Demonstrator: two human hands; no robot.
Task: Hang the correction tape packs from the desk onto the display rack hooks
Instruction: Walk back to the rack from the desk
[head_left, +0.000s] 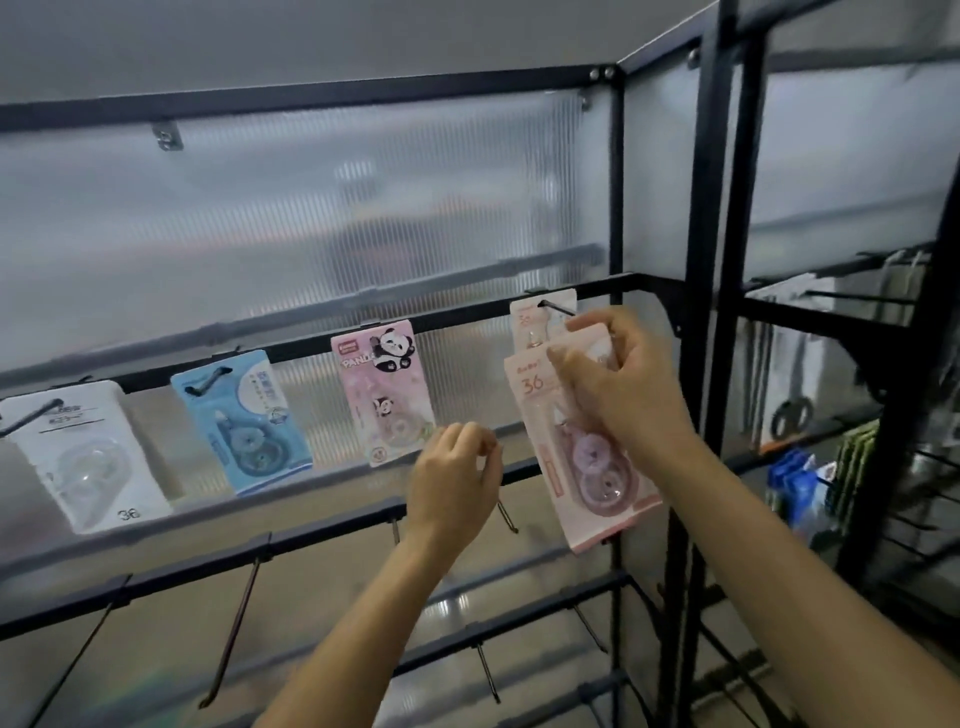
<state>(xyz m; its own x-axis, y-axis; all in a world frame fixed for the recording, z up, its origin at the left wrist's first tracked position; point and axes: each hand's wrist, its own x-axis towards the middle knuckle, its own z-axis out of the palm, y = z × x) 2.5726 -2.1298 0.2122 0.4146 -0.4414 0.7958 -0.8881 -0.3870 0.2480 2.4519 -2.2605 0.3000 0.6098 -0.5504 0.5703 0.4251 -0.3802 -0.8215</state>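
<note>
Pinched pink correction tape pack (582, 457) at its top between right hand (618, 384) fingers (558, 358), beside rack hook (558, 307). Left hand (454, 473) loosely curled, empty.

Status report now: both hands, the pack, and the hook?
Right hand grips pink pack, just under far-right hook. Left hand loosely curled, holds nothing. One pack already on that hook.
</note>
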